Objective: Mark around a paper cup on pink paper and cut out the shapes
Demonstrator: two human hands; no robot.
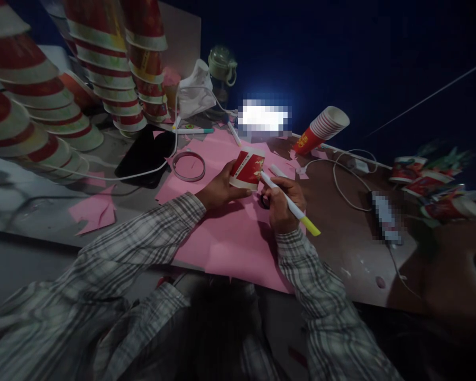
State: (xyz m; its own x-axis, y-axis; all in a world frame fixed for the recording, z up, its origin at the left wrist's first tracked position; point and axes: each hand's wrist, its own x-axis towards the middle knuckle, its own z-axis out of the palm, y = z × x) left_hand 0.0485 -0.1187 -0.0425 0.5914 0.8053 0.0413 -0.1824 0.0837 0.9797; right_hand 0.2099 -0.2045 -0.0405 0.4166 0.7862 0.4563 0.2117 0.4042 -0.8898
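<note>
A red and white paper cup (247,168) lies tilted in my left hand (218,188), whose fingers and thumb wrap round its side. My right hand (285,203) grips a white marker (289,202) with a yellow end. The marker's upper tip is at the cup's right side; whether it touches cannot be made out. A small dark ring shape (265,201) shows by my right fingers, its kind unclear. Another white stick-like piece (276,172) shows just behind that hand. Beneath both hands is pink paper (230,248).
Tall stacks of paper cups (103,69) stand at left, beside a dark phone (148,156). A roll of tape (189,166) and more markers (194,130) lie behind. One cup stack (321,129) leans at back right. A cabled phone (384,217) and decorated cups (430,182) are at right.
</note>
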